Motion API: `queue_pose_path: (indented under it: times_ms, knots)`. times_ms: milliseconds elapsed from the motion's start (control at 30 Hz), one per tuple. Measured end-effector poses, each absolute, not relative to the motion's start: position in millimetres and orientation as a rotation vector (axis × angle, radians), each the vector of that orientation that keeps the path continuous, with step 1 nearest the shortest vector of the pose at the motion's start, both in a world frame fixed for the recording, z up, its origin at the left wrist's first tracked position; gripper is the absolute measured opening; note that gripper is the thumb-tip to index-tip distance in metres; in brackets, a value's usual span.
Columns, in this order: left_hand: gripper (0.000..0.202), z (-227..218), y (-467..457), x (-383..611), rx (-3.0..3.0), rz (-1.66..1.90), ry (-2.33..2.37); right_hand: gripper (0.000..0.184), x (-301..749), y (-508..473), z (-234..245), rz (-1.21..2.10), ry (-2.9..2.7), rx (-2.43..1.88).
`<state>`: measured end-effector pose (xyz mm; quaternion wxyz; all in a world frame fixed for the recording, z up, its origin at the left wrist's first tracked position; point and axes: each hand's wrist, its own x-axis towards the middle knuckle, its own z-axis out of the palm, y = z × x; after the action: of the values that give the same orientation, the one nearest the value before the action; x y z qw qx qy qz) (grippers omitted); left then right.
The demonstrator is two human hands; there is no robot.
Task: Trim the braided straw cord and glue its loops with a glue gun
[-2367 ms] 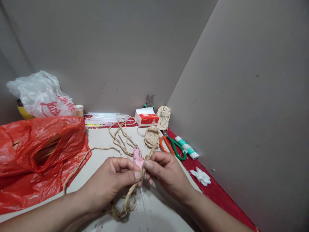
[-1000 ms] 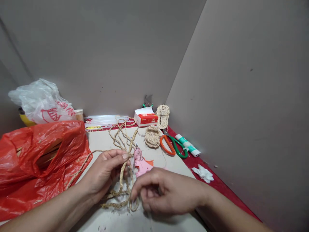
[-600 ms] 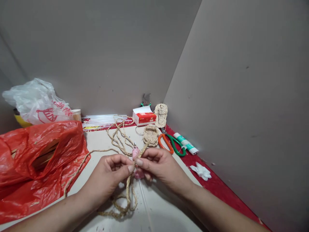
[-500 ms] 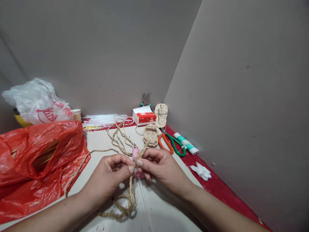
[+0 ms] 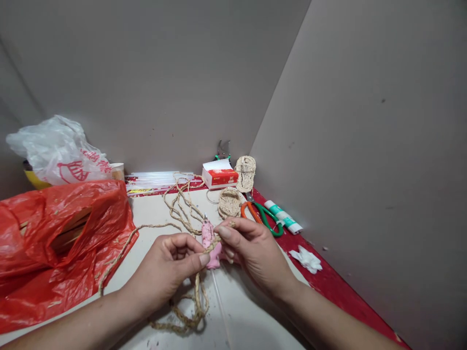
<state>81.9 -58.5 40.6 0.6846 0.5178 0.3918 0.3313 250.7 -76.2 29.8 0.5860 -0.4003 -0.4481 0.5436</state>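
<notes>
My left hand [image 5: 168, 270] and my right hand [image 5: 251, 250] meet over the white table top [image 5: 248, 321], both pinched on a tan braided straw rope [image 5: 197, 304]. The rope runs between my fingertips, hangs down in loops below my hands and trails off toward the back left. A pink glue gun [image 5: 210, 243] lies on the table just behind my fingers, partly hidden by them. A clear glue stick sticks out of its rear toward me.
A red plastic bag [image 5: 54, 233] fills the left side, a white bag [image 5: 62, 150] behind it. At the back right lie two woven straw pieces [image 5: 229, 201], a red and white box [image 5: 221, 174], orange and green scissors [image 5: 262, 216], a green-white tube [image 5: 284, 218] and crumpled tissue [image 5: 305, 258]. Grey walls close in behind and right.
A second ago my right hand was low near the rope loops; it has risen and pinched the rope beside my left hand. Both hands have since shifted slightly along it.
</notes>
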Motion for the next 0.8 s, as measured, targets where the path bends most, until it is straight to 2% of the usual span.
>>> queue_pose_path:
  times_ms: [300,367,533,667,800]
  knots:
    - [0.018,36,-53,78,1.260,0.778,0.928,0.026,261,-76,33,1.100,-1.100,-1.012]
    - [0.014,37,-51,76,1.438,0.826,0.967,0.027,266,-76,39,0.866,-1.177,-1.089]
    - [0.009,36,-49,71,1.960,0.968,1.007,0.017,272,-84,58,0.185,-1.664,-1.140]
    - [0.011,32,-51,69,2.249,1.001,0.920,0.016,267,-90,60,-0.042,-2.084,-1.132]
    - [0.012,31,-54,69,2.352,1.040,0.824,0.011,261,-90,52,-0.052,-2.236,-1.153]
